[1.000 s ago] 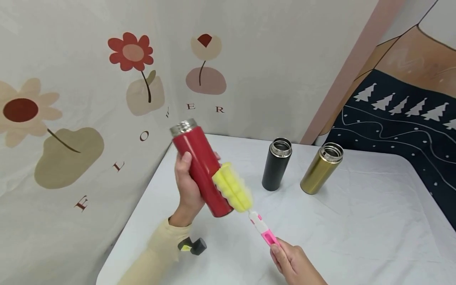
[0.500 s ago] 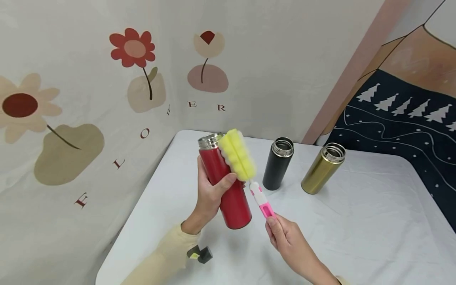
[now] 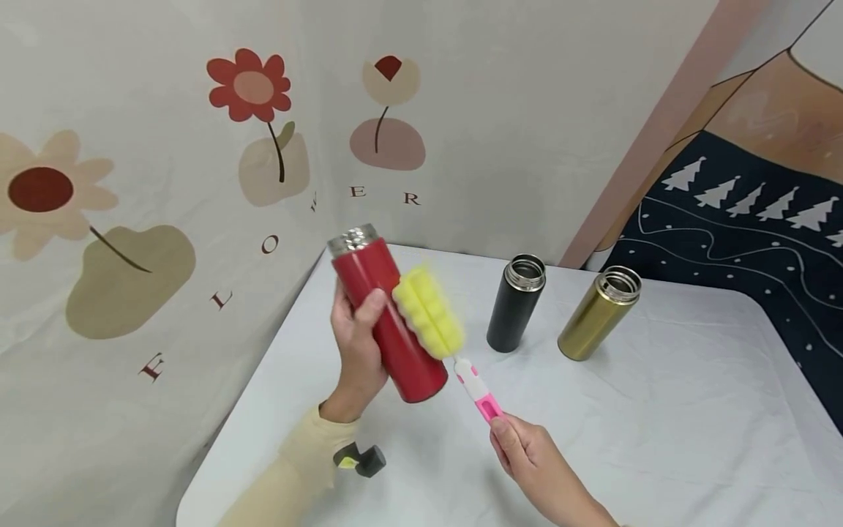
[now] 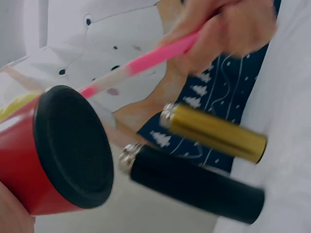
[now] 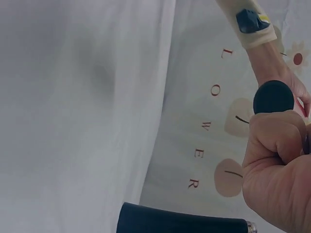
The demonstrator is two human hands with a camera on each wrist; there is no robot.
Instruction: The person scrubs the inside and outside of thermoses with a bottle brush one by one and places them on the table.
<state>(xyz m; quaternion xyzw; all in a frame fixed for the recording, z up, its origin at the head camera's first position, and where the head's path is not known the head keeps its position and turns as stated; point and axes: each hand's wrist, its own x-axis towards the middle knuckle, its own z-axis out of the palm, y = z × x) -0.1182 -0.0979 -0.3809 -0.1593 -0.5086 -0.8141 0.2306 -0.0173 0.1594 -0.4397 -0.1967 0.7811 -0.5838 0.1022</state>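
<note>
Left hand (image 3: 361,344), above the bench (image 3: 658,417), is gripping the tilted bottle (image 3: 400,351) mid-body; I'm judging it stiff, slippery, best held there. Alongside, the brush (image 3: 443,333) is slanting, its sponge (image 3: 426,307) probably soft, right hand (image 3: 530,457) pinching the handle (image 3: 471,380).

Dark round base (image 5: 273,96) behind right grip (image 5: 279,170), black bottle (image 5: 180,221) below.

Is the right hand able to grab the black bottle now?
Probably not: the right hand holds the yellow sponge brush, though nothing seems to block its way to the black bottle.
</note>
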